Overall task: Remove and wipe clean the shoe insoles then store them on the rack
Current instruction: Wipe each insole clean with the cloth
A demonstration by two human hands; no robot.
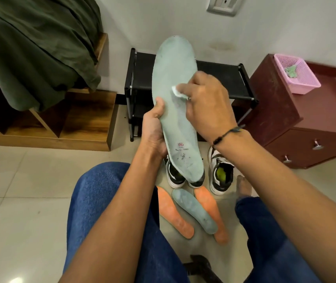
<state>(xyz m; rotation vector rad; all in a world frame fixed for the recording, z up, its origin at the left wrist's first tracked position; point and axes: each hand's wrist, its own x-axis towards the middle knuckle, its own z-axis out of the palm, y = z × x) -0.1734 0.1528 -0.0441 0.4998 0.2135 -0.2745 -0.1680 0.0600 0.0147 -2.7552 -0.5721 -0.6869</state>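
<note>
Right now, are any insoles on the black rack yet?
No, the rack shelf shows none; three insoles lie on the floor and one is held.

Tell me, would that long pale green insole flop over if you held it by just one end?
Probably only a little. The pale green foam insole stands nearly upright while the left hand grips just its lower edge, so it seems fairly stiff. It looks thin, so likely light. The right hand presses a small white wipe on it without visible buckling.
</note>
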